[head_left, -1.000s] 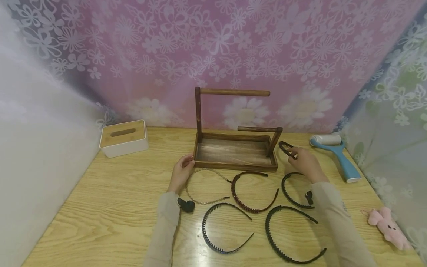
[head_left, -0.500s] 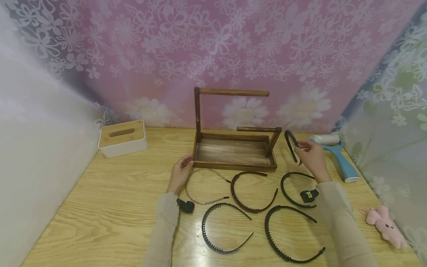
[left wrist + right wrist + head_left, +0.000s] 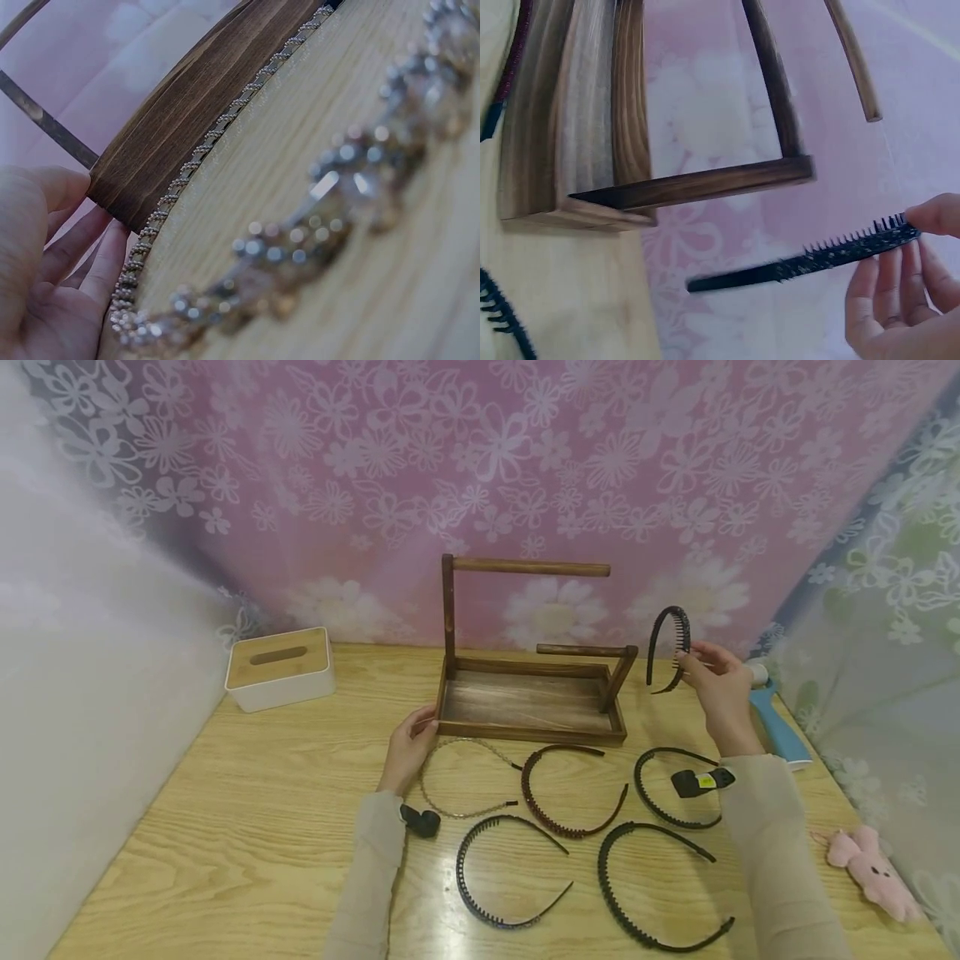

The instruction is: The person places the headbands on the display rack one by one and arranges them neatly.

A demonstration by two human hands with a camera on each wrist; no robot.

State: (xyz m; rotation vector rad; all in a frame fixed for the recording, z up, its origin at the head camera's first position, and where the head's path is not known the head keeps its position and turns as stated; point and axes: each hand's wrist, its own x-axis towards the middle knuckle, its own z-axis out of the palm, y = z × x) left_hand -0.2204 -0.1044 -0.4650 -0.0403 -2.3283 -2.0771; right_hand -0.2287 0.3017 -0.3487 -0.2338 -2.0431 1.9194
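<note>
My right hand [image 3: 722,689] pinches a dark toothed headband [image 3: 681,639] between thumb and fingers, raised right of the wooden stand [image 3: 532,733]. In the right wrist view that headband [image 3: 840,251] lies nearly level, its teeth up and one end pointing toward the stand. My left hand [image 3: 408,747] holds the stand's front left corner, thumb and fingertips on the wood [image 3: 172,127]. The stand is a shallow tray with a tall bar [image 3: 532,567] and a low bar [image 3: 581,651]. A beaded headband [image 3: 450,816] lies beside my left hand.
A dark red headband [image 3: 547,817] and black ones [image 3: 618,902] lie in front of the stand, with a blue-toned one [image 3: 468,893] nearby. A tissue box [image 3: 281,681] stands left. At right are a blue-handled lint roller [image 3: 780,731] and a pink plush toy [image 3: 873,877].
My right hand has lifted the dark headband upward and a little right, turning it from tilted to upright. My left hand stays at the stand's corner.
</note>
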